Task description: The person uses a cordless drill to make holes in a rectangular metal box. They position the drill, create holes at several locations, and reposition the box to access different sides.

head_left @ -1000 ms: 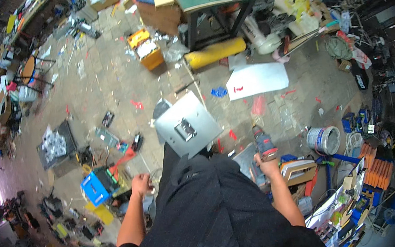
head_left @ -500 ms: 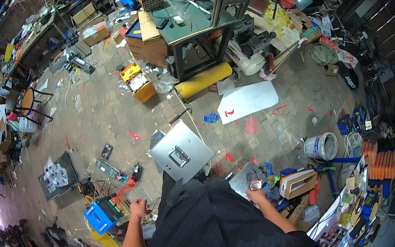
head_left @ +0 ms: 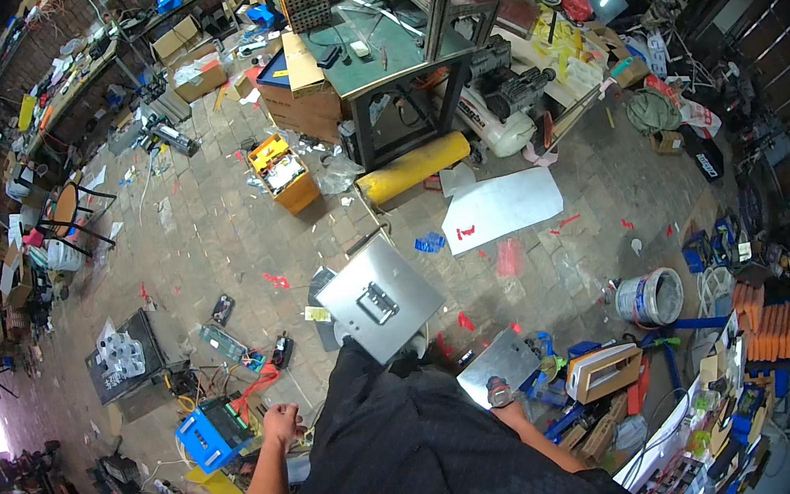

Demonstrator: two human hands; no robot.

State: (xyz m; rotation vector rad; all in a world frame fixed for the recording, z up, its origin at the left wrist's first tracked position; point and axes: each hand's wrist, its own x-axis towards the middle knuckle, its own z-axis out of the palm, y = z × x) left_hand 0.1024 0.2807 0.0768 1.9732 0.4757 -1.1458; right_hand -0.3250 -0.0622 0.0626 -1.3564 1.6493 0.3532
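My right hand (head_left: 510, 415) grips a small dark, round-ended power tool (head_left: 499, 391); the hand partly covers it. Beneath the tool, a flat metal plate (head_left: 514, 360) lies to my right. In front of my legs rests a square silver metal panel (head_left: 400, 282) with a latch-like handle (head_left: 378, 303) on its face. My left hand (head_left: 284, 423) is held low beside my left leg, fingers curled together; whether anything small is in them does not show. The blue-topped box (head_left: 205, 440) with red cables is nearest to it.
Several tools (head_left: 584, 372) crowd the floor at my right, near a white bucket (head_left: 650, 298). A white sheet (head_left: 503, 210) lies ahead, before a yellow cylinder (head_left: 414, 167) and a green-topped table (head_left: 370, 68). An orange toolbox (head_left: 284, 177) and a black case (head_left: 123, 356) stand leftward.
My right hand and the power tool have shifted slightly down and left in view, showing more of the metal plate. The silver panel appears a little farther right. My left hand has barely moved.
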